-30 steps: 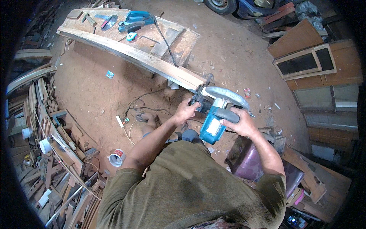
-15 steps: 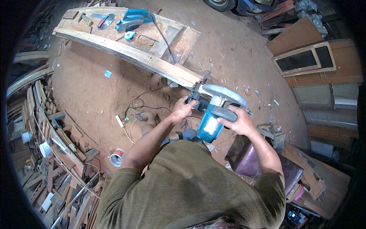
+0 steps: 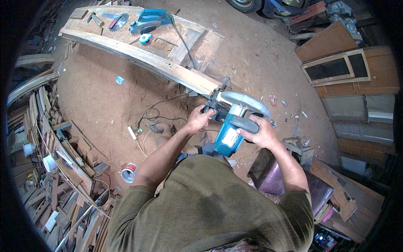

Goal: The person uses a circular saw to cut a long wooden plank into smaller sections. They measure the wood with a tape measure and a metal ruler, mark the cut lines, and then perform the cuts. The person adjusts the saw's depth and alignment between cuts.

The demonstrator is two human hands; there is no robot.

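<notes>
A teal circular saw with a silver blade guard sits at the near right end of a long wooden beam. Wrapped round its black rear handle is my right hand. My left hand is closed on the black front part of the saw, by the base plate; its fingertips are partly hidden. The base plate meets the beam's end, and the guard hides the blade.
On the sawdust-covered bench behind the beam lie a teal electric planer, a tape measure and a hammer. Cords coil on the dirt floor by my feet. Scrap wood piles at left; a bucket stands near.
The saw and both hands have shifted very slightly left. The bench and beam appear a little farther right in the view. My grip looks the same.
</notes>
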